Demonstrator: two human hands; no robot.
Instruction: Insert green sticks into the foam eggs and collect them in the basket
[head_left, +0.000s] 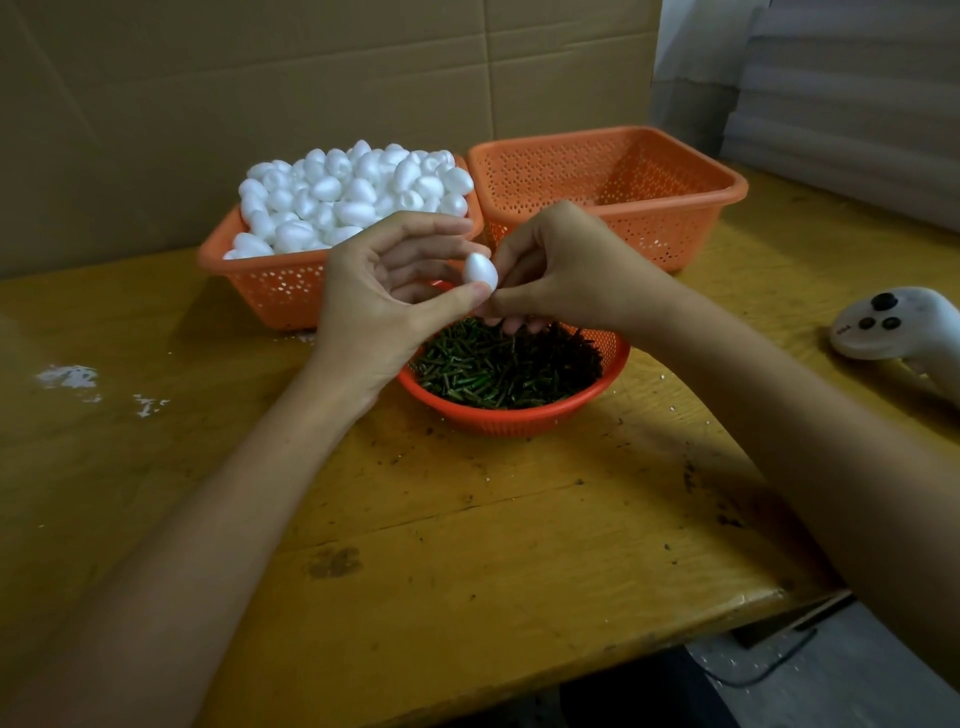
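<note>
Both hands are up over the round orange basket that's full of green sticks, at the front middle of the tabletop. The left hand has one foam egg pinched between thumb and fingertips, pointy end up. The right hand is bunched tight, fingertips pressed together against the egg's lower right side. Can't tell if there's a stick in that pinch, the fingers hide it. Behind them is a square orange basket heaped with white eggs, and just beside it on the right a second orange basket. White foam crumbs lie off to the left, and a white controller sits at the right edge.
</note>
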